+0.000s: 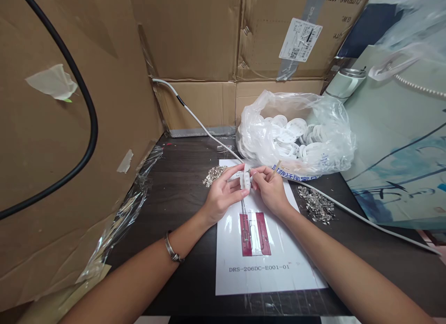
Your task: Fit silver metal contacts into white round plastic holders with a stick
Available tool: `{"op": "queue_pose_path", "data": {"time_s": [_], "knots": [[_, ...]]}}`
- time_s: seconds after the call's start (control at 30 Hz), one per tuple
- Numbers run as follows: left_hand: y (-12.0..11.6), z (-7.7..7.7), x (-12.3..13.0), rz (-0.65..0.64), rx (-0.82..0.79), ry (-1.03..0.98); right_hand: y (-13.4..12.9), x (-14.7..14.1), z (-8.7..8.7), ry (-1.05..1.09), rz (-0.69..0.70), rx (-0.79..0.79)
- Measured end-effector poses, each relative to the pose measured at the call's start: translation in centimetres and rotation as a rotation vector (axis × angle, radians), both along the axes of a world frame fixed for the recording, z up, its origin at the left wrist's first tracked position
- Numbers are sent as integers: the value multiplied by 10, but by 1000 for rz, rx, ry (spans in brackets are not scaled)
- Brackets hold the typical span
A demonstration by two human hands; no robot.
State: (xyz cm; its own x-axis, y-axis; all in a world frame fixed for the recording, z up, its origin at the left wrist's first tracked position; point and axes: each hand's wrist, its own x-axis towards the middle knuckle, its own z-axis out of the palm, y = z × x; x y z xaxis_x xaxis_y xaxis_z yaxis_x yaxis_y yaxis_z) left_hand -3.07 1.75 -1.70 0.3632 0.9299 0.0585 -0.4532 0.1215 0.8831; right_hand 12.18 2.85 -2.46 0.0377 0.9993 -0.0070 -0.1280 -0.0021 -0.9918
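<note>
My left hand [223, 194] pinches a round white plastic disc [245, 177] on edge, with the thumb below and the fingers above. At the disc's right face are the closed fingertips of my right hand [268, 184]; whatever small part they hold there is too small to name. A thin tan stick-like item [277, 168] pokes up by the right hand's fingers. Both hands are over a white printed sheet [230, 249], which shows a red-and-white picture [256, 234] and the text "DRS-206DC-E001-01".
Small metal parts lie in a left pile [213, 176] and a right pile [317, 205]. Behind the hands, a clear plastic bag [334, 147] holds several white discs [287, 133]. A white cable [202, 124] crosses the dark table [167, 175]. Cardboard [195, 40] walls the back and left.
</note>
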Motion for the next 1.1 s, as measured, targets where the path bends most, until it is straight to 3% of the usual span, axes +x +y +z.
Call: {"op": "queue_pose_path", "data": {"time_s": [0.53,0.77,1.1], "knots": [[1,1,-1,-11,69,55,-1,-1,2,-83,41,25],[3,-2,-1,-3,28,47,0,2,3,-93,85,28],[0,2,-4,-21,21,13,7,12,10,97,256,-126]]}}
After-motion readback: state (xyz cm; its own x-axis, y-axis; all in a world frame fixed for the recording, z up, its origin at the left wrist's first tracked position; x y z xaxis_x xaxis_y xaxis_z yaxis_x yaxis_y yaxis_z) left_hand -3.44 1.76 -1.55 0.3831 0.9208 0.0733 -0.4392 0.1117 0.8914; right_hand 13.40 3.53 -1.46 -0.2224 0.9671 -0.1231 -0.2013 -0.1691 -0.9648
